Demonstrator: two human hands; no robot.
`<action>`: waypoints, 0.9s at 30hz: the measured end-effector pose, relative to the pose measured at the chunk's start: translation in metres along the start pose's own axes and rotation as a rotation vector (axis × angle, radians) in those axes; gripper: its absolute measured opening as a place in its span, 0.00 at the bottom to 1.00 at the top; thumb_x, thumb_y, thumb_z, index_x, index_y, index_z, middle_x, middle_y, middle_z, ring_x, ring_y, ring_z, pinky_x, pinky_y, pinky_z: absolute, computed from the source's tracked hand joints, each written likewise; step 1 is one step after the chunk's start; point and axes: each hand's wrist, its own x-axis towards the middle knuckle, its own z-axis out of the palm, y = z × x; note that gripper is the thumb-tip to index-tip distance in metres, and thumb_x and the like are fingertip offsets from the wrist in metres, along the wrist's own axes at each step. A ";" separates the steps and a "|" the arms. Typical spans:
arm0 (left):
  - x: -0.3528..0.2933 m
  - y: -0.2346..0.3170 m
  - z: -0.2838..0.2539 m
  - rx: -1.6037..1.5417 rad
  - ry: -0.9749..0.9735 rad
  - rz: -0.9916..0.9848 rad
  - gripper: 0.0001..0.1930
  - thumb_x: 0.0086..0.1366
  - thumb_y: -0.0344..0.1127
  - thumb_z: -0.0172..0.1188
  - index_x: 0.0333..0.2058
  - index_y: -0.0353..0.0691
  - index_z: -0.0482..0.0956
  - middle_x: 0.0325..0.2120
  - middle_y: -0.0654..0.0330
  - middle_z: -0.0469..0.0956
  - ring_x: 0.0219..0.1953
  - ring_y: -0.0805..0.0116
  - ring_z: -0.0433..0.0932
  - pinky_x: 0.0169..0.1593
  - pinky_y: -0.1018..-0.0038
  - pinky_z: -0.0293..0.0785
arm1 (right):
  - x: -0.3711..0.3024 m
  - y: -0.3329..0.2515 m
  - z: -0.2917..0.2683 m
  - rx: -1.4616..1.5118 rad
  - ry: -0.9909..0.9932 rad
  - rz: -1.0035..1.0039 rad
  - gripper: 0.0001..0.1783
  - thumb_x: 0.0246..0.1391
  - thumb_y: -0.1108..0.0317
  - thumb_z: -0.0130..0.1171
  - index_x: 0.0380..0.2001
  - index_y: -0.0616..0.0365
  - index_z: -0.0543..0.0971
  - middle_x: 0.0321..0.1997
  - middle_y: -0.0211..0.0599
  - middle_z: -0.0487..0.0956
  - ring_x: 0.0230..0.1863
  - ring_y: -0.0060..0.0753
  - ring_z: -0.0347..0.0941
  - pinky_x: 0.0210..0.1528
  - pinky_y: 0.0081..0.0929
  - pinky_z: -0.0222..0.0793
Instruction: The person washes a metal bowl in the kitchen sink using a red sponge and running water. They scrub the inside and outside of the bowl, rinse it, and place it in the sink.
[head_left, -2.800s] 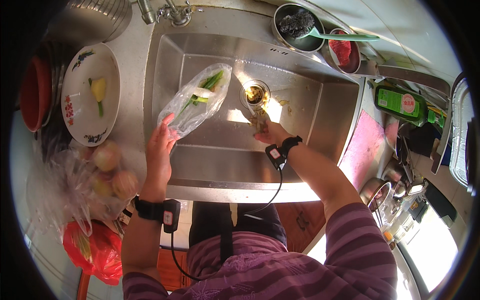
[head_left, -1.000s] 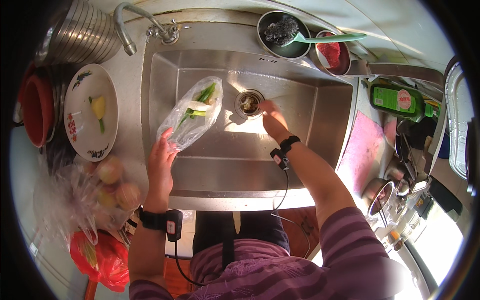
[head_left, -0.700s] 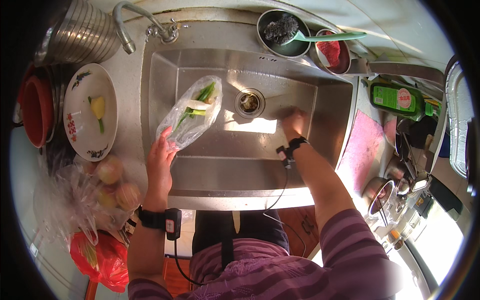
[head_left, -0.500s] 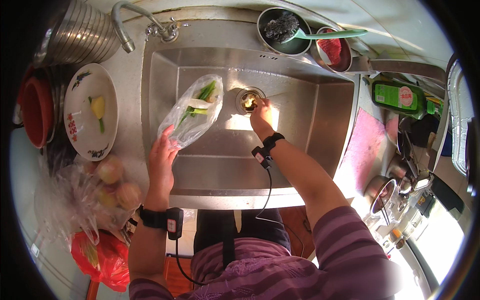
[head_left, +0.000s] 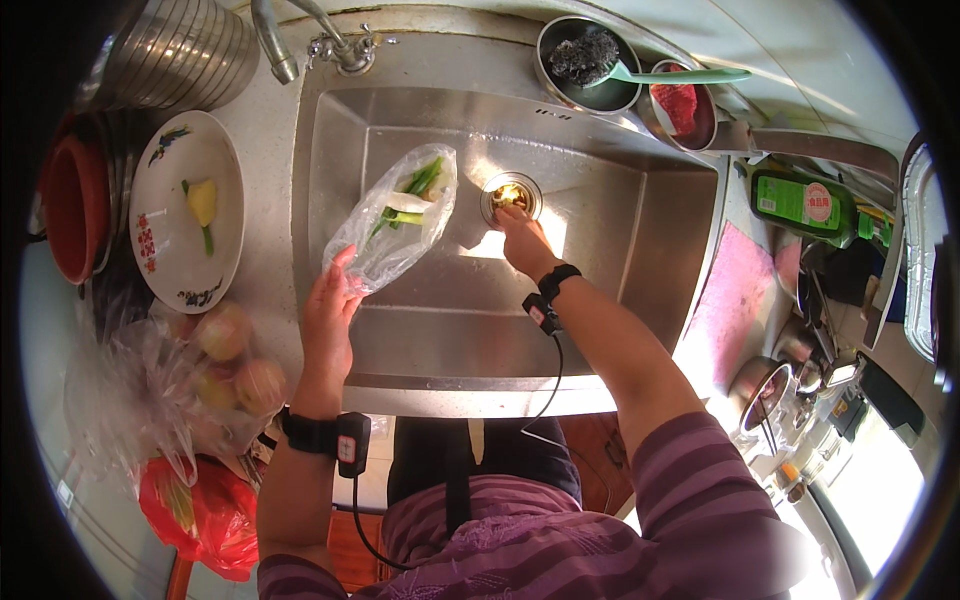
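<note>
My left hand (head_left: 333,312) grips the open-mouthed end of a clear plastic bag (head_left: 385,262) over the left part of the steel sink (head_left: 430,345). Green and pale vegetable scraps (head_left: 410,200) show through the bag. At the drain (head_left: 491,213), my right hand (head_left: 528,247) reaches down with its fingers drawn together. Yellowish and brown food scraps (head_left: 513,192) lie in the drain, right at the fingertips. What those fingers hold, if anything, is hidden.
Left of the sink are an oval plate (head_left: 165,230) with a yellow-green vegetable piece (head_left: 202,203) and bagged round fruit (head_left: 222,333). A faucet (head_left: 350,50) stands behind. Bowls with a scrubber (head_left: 586,57) and red cloth (head_left: 677,108), plus a green bottle (head_left: 805,205), sit right.
The view has shifted slightly. My right hand has moved a little toward me at the drain, uncovering more of the scraps. My left hand keeps hold of the plastic bag.
</note>
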 end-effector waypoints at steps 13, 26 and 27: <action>0.004 -0.003 0.006 -0.035 -0.023 0.037 0.21 0.69 0.43 0.46 0.57 0.40 0.65 0.30 0.66 0.70 0.35 0.78 0.69 0.46 0.76 0.67 | -0.014 0.011 -0.039 -0.422 -0.283 -0.106 0.11 0.50 0.70 0.50 0.39 0.53 0.74 0.50 0.31 0.70 0.57 0.37 0.58 0.54 0.40 0.57; -0.008 0.003 0.038 0.000 0.072 0.171 0.25 0.69 0.42 0.47 0.62 0.43 0.58 0.23 0.67 0.67 0.21 0.80 0.64 0.26 0.81 0.64 | 0.009 0.004 -0.051 -0.329 -0.126 -0.160 0.05 0.44 0.75 0.52 0.28 0.54 0.73 0.30 0.36 0.73 0.32 0.42 0.74 0.32 0.35 0.71; -0.010 0.005 0.039 0.057 0.074 0.224 0.25 0.69 0.42 0.46 0.62 0.43 0.57 0.23 0.66 0.69 0.22 0.80 0.65 0.27 0.81 0.66 | 0.012 0.000 -0.057 -0.304 -0.074 -0.184 0.05 0.44 0.75 0.52 0.27 0.54 0.73 0.29 0.36 0.73 0.29 0.43 0.74 0.29 0.35 0.71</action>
